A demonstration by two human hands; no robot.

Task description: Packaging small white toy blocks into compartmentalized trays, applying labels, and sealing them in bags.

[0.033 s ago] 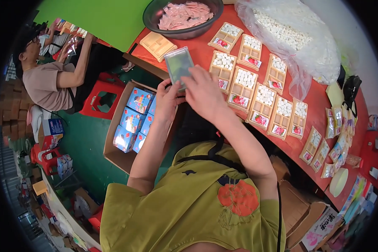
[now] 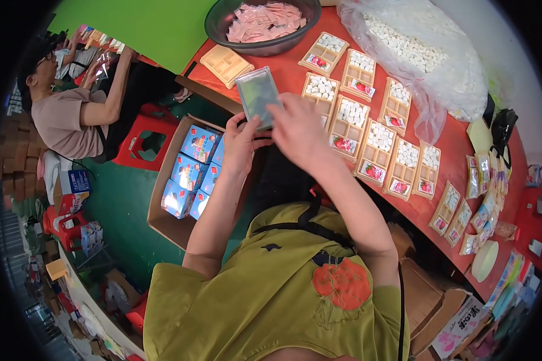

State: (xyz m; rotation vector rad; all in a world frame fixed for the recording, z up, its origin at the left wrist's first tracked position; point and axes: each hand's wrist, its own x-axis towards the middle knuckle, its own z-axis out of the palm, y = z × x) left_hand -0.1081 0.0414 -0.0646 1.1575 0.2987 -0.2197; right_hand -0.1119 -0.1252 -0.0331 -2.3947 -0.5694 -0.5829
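One red table (image 2: 457, 150), cut off by the dark picture rim, spreads beneath the bowl (image 2: 223, 41). Right of the bowl, a crumpled translucent bag (image 2: 424, 123) veils white cubes. On the bowl's near left, a cardboard carton (image 2: 168, 226) holds glossy blue boxes (image 2: 186, 171), some hidden by a forearm. The bowl itself, round and dark, loses its far rim. Just nearer than the bowl, the left hand (image 2: 242, 144) grips a clear rectangular plastic case (image 2: 258, 90), its inside hazy; the blurred right hand (image 2: 296, 135) overlaps its edge, grasp untellable. Right of the bowl sit pale segmented trays (image 2: 338, 129).
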